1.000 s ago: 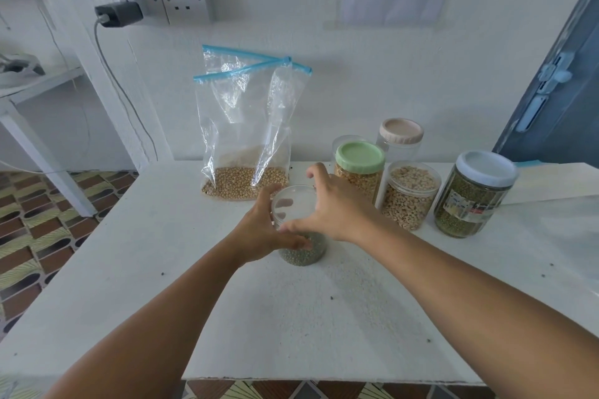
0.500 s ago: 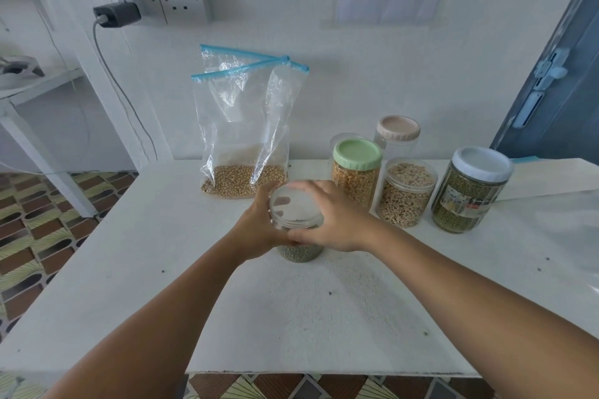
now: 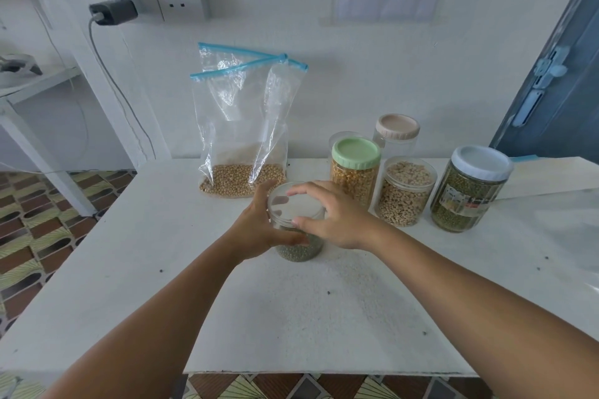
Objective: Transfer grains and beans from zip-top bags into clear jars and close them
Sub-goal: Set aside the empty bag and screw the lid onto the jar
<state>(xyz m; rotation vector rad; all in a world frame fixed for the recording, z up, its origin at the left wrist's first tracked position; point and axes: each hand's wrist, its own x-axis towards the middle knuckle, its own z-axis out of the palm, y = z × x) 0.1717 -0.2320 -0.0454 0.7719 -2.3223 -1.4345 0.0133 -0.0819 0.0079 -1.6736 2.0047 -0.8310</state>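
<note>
A small clear jar (image 3: 296, 251) with green beans in its bottom stands on the white table (image 3: 291, 317). A clear lid (image 3: 293, 204) sits on its mouth. My left hand (image 3: 259, 230) grips the jar's left side, thumb across the front. My right hand (image 3: 337, 217) holds the lid's rim from the right, fingers curled over the top edge. Behind the jar an open zip-top bag (image 3: 240, 126) with a blue seal leans on the wall, tan beans in its bottom.
To the right stand a green-lidded jar (image 3: 355, 172) of yellow grain, an open jar (image 3: 405, 194) of pale beans, a white-lidded jar (image 3: 470, 191) of green beans and a pink-lidded jar (image 3: 397, 133). A charger cable (image 3: 110, 81) hangs at left. Blue door (image 3: 557, 74) at right.
My right hand has brought the clear lid down onto the jar's mouth and shifted its grip round the rim. My left hand stays on the jar.
</note>
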